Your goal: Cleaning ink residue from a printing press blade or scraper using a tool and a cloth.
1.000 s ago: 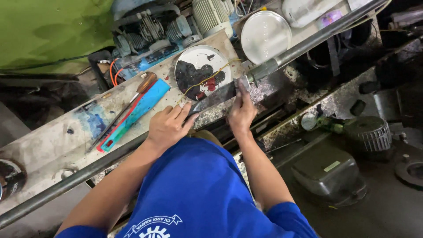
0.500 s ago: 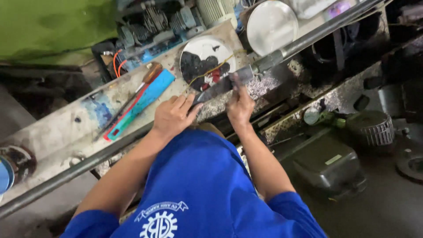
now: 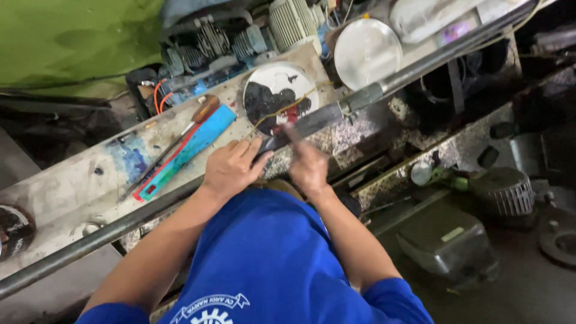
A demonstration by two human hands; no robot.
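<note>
The long metal pipe (image 3: 252, 159) runs slantwise across the worn workbench (image 3: 72, 186), from the lower left edge of the view up to the upper right, and both of the person's hands sit on it about halfway along. The left hand (image 3: 231, 168) is closed over the pipe from above, fingers (image 3: 249, 147) curled across its top and thumb toward the body. The right hand (image 3: 309, 165) lies just beside it, further up the pipe, and is blurred; it rests against the pipe, but whether it clasps it or only presses on it I cannot tell. Past the right hand the pipe widens into a thicker grey sleeve (image 3: 363, 96).

On the far side of the pipe from the person, a light-blue flat bar (image 3: 192, 147) lies on the bench roughly parallel to it, with a wooden-handled screwdriver (image 3: 180, 135) laid across it. Further up the pipe, also on the far side, sits a round white disc with black patches (image 3: 279, 96), a thin yellow wire (image 3: 288, 107) trailing over it, and beyond that a round silver lid (image 3: 367, 53). On the near side of the pipe, to the person's right, a dark ribbed motor housing (image 3: 507, 192) and a grey metal casing (image 3: 447, 243) rest on the floor
</note>
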